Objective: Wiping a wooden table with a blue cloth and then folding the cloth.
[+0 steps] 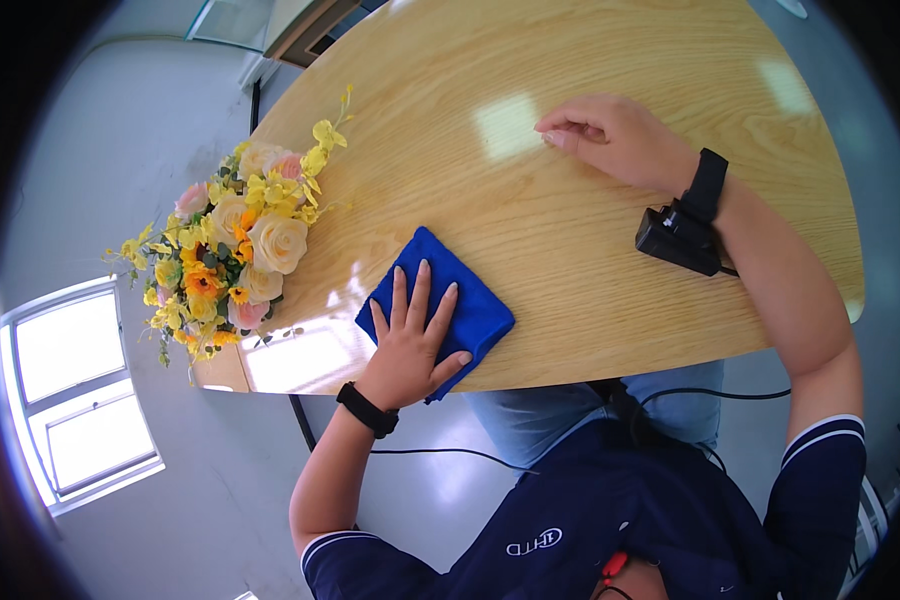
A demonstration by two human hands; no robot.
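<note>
My left hand lies flat with its fingers spread on a folded blue cloth. The cloth rests near the front edge of the wooden table, and one corner reaches over that edge. Farther off and to the right, my right hand is over the tabletop. Its fingers are curled with the thumb close against them, and nothing shows between them. Whether it touches the wood, I cannot tell.
An arrangement of yellow, cream, pink and orange flowers stands at the table's left side. Black bands circle both wrists; a small black box hangs at the right one. A black cable runs below the front edge.
</note>
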